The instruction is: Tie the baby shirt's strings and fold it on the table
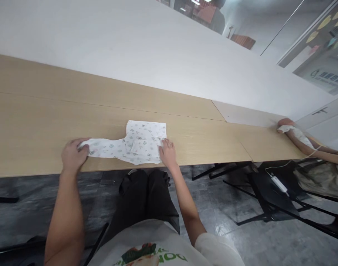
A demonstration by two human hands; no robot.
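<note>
A small white baby shirt point(145, 138) with a scattered print lies on the wooden table in front of me. One long sleeve point(105, 147) stretches out to the left, while the other side looks folded in over the body. At the sleeve's end my left hand point(74, 155) has the cuff between thumb and fingers. On the shirt's right edge rests my right hand point(168, 152), its fingers extended and touching the fabric. The undersides of the cloth are hidden.
The long wooden table point(41, 122) runs along a white wall point(130, 48). At the far right another person's arm point(302, 144) rests on the table with white cloth. Black folding chairs point(271, 199) and a white power strip point(280, 183) are below.
</note>
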